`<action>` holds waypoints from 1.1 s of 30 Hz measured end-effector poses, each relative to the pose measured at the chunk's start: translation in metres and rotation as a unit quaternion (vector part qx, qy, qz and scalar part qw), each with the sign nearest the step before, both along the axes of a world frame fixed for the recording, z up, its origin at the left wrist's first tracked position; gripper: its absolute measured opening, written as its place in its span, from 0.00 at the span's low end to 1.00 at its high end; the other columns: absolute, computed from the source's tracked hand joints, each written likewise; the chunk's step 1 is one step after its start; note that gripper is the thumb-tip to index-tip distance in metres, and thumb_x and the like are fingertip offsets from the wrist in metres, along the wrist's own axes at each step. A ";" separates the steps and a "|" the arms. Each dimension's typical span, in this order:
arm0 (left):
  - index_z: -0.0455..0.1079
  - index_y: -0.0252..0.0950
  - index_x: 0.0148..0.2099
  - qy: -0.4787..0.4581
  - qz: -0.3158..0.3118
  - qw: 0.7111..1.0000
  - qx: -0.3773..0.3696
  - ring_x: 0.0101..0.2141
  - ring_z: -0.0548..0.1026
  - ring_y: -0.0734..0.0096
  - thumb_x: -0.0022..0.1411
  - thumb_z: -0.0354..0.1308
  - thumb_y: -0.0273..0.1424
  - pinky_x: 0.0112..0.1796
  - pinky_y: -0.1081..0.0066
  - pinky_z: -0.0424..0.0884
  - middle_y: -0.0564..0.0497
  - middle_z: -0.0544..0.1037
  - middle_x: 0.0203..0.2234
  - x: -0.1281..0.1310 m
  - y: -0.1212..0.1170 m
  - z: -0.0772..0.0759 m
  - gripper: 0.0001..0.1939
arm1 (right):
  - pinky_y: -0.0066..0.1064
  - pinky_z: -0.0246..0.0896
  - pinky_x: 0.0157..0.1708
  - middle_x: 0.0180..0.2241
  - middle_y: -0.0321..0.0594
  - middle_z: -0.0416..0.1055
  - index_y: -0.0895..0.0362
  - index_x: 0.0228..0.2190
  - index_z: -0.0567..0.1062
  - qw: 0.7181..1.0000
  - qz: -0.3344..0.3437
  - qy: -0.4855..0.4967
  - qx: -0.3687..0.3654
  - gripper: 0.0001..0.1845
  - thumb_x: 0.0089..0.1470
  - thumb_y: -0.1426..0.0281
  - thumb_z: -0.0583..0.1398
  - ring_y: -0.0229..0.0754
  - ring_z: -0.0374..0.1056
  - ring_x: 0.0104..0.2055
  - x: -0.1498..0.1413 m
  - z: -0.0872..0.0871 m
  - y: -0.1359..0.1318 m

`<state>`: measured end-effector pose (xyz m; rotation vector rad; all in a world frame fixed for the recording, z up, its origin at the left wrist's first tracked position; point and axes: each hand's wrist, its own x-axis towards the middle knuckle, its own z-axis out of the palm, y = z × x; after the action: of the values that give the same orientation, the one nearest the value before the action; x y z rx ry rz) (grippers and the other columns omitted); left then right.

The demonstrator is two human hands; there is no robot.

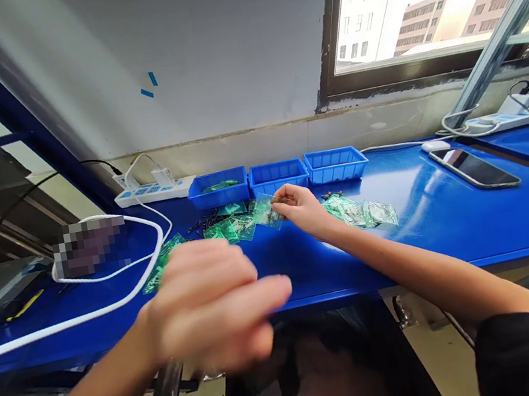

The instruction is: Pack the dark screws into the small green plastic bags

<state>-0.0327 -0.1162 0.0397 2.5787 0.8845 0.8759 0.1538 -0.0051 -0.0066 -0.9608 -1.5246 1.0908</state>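
My right hand [301,211] reaches over the blue table, thumb and fingers pinched on the edge of a small clear green-tinted plastic bag [264,213]. My left hand [211,301] is raised near the table's front edge, close to the camera. It is smeared by motion, its fingers look bent, and I cannot make out anything in it. Beyond it lie several green plastic bags [222,231] beside a heap of small dark screw-like parts [205,222]. To the right of my right hand is a group of filled green bags [361,211], with a few small brassy parts [332,195] behind them.
Three blue bins stand along the wall: a left bin [218,197] with green bags inside, a middle bin [278,175] and a right bin [336,166]. A phone [473,168] lies at the right. A white cable [111,309] loops across the left; power strips [156,191] sit behind.
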 end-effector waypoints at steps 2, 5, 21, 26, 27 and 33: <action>0.73 0.43 0.34 0.036 0.013 0.999 0.010 0.23 0.69 0.69 0.59 0.49 0.48 0.27 0.68 0.66 0.51 0.73 0.22 0.009 0.030 0.009 0.18 | 0.27 0.53 0.23 0.19 0.28 0.62 0.56 0.24 0.65 0.999 -0.007 -0.024 0.024 0.06 0.40 0.68 0.56 0.32 0.57 0.20 0.001 -0.001 0.001; 0.73 0.36 0.36 0.060 0.072 0.995 -0.038 0.21 0.66 0.73 0.61 0.44 0.42 0.25 0.72 0.62 0.52 0.72 0.21 0.019 0.071 0.014 0.19 | 0.27 0.52 0.22 0.21 0.30 0.63 0.56 0.25 0.65 0.992 -0.059 -0.075 0.081 0.04 0.44 0.68 0.55 0.32 0.56 0.19 0.005 0.000 0.002; 0.67 0.33 0.24 -0.144 0.128 0.957 -0.217 0.18 0.62 0.75 0.57 0.38 0.57 0.22 0.73 0.59 0.51 0.66 0.16 0.013 0.104 -0.021 0.34 | 0.33 0.61 0.33 0.29 0.40 0.67 0.54 0.26 0.73 0.862 -0.098 -0.230 0.441 0.08 0.53 0.74 0.55 0.40 0.62 0.33 0.005 -0.007 -0.005; 0.69 0.33 0.26 -0.072 0.188 0.977 -0.066 0.20 0.62 0.75 0.59 0.47 0.43 0.22 0.74 0.54 0.54 0.67 0.16 0.018 0.081 -0.028 0.20 | 0.32 0.61 0.32 0.28 0.40 0.67 0.54 0.26 0.75 0.862 -0.071 -0.240 0.440 0.10 0.54 0.74 0.55 0.39 0.63 0.31 0.007 -0.007 -0.004; 0.69 0.34 0.26 -0.061 0.191 0.978 -0.054 0.20 0.62 0.75 0.60 0.46 0.43 0.22 0.74 0.54 0.53 0.68 0.16 0.018 0.079 -0.028 0.21 | 0.32 0.61 0.32 0.27 0.40 0.67 0.54 0.26 0.75 0.862 -0.069 -0.242 0.439 0.10 0.54 0.73 0.55 0.39 0.63 0.31 0.006 -0.007 -0.005; 0.63 0.35 0.21 -0.108 0.192 0.972 -0.088 0.19 0.65 0.73 0.61 0.37 0.49 0.24 0.73 0.58 0.52 0.67 0.15 0.012 0.089 -0.031 0.28 | 0.32 0.60 0.31 0.27 0.40 0.67 0.55 0.26 0.76 0.848 -0.080 -0.236 0.468 0.11 0.55 0.73 0.55 0.38 0.63 0.30 0.007 -0.003 -0.007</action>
<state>-0.0205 -0.0275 0.0089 2.1467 1.3494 1.0986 0.1608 -0.0119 -0.0098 -0.6324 -2.0116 -0.1107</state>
